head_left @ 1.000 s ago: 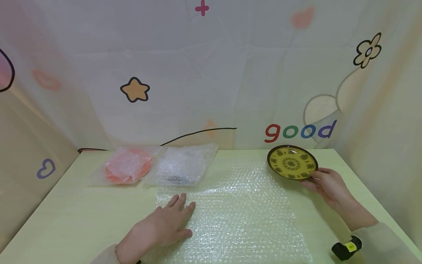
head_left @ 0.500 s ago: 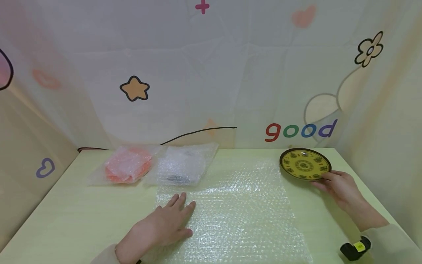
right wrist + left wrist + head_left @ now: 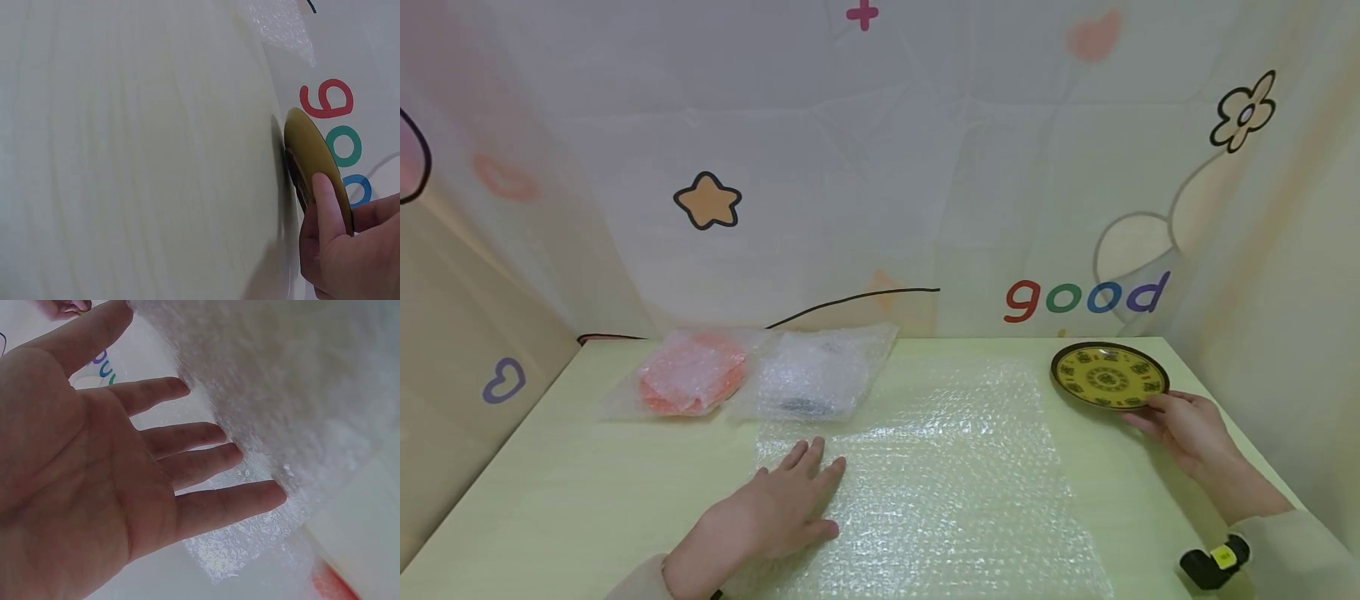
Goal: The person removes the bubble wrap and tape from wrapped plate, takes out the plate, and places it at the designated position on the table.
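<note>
A round yellow plate [image 3: 1108, 375] with dark patterns and a dark brown rim is tilted toward me at the right back of the table. My right hand [image 3: 1195, 429] pinches its near right rim, thumb on the patterned face and fingers underneath. In the right wrist view the plate [image 3: 309, 140] shows nearly edge-on, low over the tabletop. On the left, my left hand [image 3: 775, 512] rests with fingers spread on the left edge of a clear bubble wrap sheet [image 3: 940, 500]. The left wrist view shows straight fingers [image 3: 231, 500] along the wrap.
Two bubble-wrapped packets lie at the back left: one with orange-red contents [image 3: 692, 375], the other pale with a dark patch [image 3: 812, 375]. Behind the table [image 3: 550, 492] hangs a printed curtain [image 3: 850, 167]. A black wrist device [image 3: 1213, 562] sits at the right sleeve.
My right hand has carried the plate rightward, off the wrap's far right corner to near the table's right side. The left hand has stayed in place on the wrap.
</note>
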Action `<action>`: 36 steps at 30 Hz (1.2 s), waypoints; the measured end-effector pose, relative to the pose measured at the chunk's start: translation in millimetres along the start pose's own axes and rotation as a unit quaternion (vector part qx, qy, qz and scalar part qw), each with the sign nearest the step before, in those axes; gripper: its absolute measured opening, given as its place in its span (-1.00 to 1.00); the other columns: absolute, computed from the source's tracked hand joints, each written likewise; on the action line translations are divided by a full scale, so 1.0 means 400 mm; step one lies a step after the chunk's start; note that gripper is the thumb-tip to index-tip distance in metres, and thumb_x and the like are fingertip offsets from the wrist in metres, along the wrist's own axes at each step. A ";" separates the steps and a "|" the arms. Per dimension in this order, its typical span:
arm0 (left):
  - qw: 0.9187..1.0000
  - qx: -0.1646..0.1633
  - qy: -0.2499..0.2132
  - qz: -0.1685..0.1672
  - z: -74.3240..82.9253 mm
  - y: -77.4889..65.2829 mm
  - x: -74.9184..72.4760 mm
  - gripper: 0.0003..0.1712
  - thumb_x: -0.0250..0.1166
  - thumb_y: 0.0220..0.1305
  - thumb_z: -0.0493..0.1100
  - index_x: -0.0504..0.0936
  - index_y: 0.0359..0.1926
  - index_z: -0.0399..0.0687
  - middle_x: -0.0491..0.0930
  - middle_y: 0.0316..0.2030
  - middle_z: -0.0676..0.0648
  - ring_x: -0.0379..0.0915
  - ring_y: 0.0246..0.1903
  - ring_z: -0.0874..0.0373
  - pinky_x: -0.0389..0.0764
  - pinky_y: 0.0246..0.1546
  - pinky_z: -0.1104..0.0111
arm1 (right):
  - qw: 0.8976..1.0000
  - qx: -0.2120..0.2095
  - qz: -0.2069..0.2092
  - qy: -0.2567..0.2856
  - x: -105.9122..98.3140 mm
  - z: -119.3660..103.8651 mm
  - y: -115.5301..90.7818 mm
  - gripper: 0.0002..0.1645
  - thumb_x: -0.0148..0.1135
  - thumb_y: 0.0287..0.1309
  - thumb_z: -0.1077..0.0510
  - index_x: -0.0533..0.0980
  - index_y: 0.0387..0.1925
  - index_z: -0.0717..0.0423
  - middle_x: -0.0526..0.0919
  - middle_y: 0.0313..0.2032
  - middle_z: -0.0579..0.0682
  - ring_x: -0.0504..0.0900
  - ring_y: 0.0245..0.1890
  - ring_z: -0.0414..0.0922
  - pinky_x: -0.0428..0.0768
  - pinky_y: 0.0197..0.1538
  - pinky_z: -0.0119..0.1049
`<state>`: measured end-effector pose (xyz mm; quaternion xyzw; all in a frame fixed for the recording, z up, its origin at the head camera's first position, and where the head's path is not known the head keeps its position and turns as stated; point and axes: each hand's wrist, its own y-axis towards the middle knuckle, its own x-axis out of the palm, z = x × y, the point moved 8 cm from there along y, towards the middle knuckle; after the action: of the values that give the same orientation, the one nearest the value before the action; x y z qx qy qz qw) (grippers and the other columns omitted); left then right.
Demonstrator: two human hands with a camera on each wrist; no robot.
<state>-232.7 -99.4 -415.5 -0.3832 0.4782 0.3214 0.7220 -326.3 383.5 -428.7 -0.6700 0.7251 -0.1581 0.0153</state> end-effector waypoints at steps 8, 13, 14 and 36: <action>1.000 0.004 0.002 0.006 0.002 -0.002 -0.003 -0.13 0.33 0.40 0.15 0.27 0.55 -0.13 0.02 0.53 -0.41 -0.05 0.51 -0.32 0.37 0.15 -0.38 | 1.000 0.005 0.010 0.016 -0.023 0.006 0.004 -0.72 -0.12 0.51 0.37 0.17 0.14 0.44 0.54 -0.24 0.05 0.73 -0.27 -0.20 0.67 0.01 -0.27; 1.000 0.006 -0.002 0.002 0.002 -0.002 -0.003 -0.13 0.32 0.42 0.15 0.25 0.55 -0.14 0.01 0.54 -0.41 -0.07 0.51 -0.32 0.36 0.17 -0.38 | 1.000 0.004 0.013 0.021 -0.033 0.004 0.006 -0.72 -0.03 0.51 0.36 0.20 0.13 0.38 0.60 -0.29 -0.01 0.74 -0.28 -0.20 0.68 -0.01 -0.29; 1.000 0.006 -0.002 0.002 0.001 -0.002 -0.003 -0.13 0.32 0.41 0.15 0.25 0.55 -0.14 0.01 0.54 -0.41 -0.07 0.51 -0.33 0.36 0.17 -0.38 | 1.000 0.005 0.013 0.023 -0.034 0.003 0.006 -0.71 0.00 0.50 0.36 0.21 0.13 0.36 0.61 -0.29 -0.02 0.74 -0.29 -0.19 0.68 -0.02 -0.29; 1.000 0.009 -0.003 0.005 -0.002 0.000 0.002 -0.13 0.32 0.41 0.16 0.26 0.55 -0.14 0.01 0.53 -0.41 -0.07 0.51 -0.33 0.36 0.15 -0.40 | 0.993 -0.003 0.059 -0.099 -0.064 -0.004 0.003 0.10 0.32 0.28 0.42 -0.26 0.49 0.61 0.55 -0.29 -0.18 0.67 -0.32 -0.37 0.69 -0.09 -0.38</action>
<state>-232.7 -100.1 -416.6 -0.3732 0.4809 0.3222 0.7250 -325.3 408.7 -432.5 -0.6384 0.7588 -0.0877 0.0947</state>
